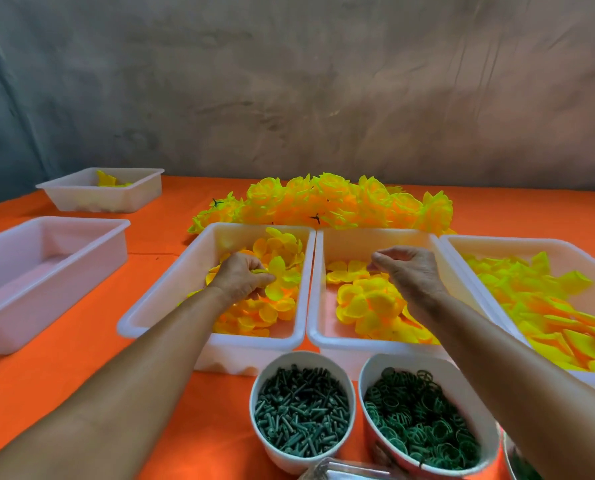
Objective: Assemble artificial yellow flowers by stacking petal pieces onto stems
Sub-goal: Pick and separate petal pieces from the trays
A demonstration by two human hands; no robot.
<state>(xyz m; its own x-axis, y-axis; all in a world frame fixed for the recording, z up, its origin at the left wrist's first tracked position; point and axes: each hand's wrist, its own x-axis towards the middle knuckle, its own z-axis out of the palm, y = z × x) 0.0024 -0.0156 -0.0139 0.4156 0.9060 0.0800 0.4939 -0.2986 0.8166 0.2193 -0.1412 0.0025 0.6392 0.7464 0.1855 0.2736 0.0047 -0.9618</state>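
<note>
My left hand point(242, 277) reaches into a white tray point(171, 296) of small yellow petal pieces and grips one yellow petal piece point(278, 268) at its fingertips. My right hand point(410, 268) hovers over the neighbouring tray point(318, 289) of rounder yellow petals point(365, 303). Its fingers are curled and the fingertips pinch together, and I see nothing between them. A white bowl of dark green stems point(301, 410) stands near me. A pile of finished yellow flowers point(323, 202) lies behind the trays.
A bowl of green rings point(420, 417) stands beside the stem bowl. A third tray point(462, 241) at the right holds larger yellow petals. An empty white tray point(46, 258) is at the left, and a small tray point(105, 199) at the back left holds a few petals. An orange cloth point(81, 358) covers the table.
</note>
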